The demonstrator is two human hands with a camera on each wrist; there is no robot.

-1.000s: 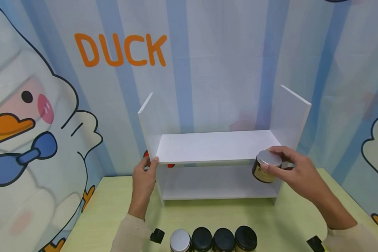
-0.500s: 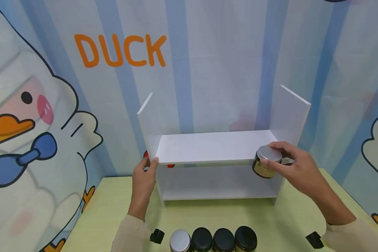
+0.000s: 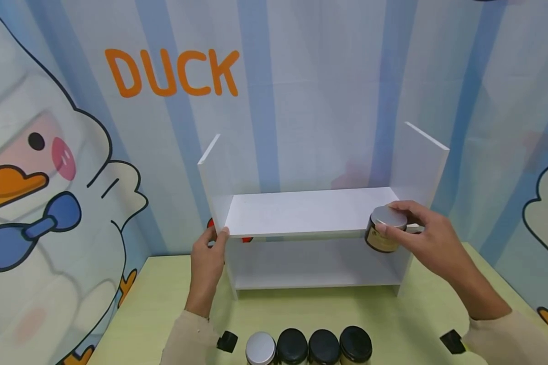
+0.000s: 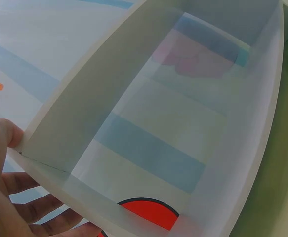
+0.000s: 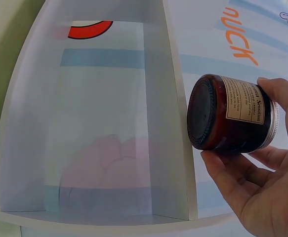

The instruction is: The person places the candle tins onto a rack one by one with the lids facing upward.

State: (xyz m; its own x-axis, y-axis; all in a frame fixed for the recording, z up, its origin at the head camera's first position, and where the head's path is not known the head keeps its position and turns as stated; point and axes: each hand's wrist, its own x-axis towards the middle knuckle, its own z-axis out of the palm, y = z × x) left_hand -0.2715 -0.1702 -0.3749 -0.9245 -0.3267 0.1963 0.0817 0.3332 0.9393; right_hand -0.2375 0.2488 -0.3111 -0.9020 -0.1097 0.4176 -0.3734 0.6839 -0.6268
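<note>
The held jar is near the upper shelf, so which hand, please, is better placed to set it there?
Probably the right hand: it grips the jar; the left hand holds a side panel.

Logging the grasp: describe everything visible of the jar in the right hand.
The jar has a dark reddish-brown, glass-looking body, a silver, metallic-looking lid in place, and a cream label with dark print. Its base has a textured ring. It's roughly upright, lid up, gripped across its sides by the right hand, in front of the upper shelf near its right end. Shelf contact can't be confirmed.
</note>
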